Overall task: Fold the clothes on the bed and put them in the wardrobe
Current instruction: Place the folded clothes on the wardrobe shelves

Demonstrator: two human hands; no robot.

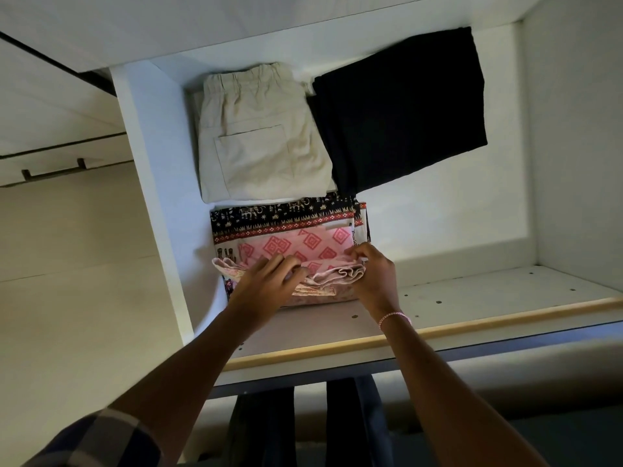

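Pink with red diamond print, lying as a folded cloth (303, 247) atop a black folded garment with elephant motifs and red border bands (279, 217), at the front left of the white wardrobe shelf (472, 298). Pressing on its rumpled near folds with the left hand (266, 281), fingers close together; pinching its right corner with the right hand (374, 274), fingertips curled onto the fabric.

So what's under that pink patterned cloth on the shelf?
A folded black patterned garment with a red border, showing behind and left of the pink cloth. Whether anything else lies beneath is hidden by the cloth.
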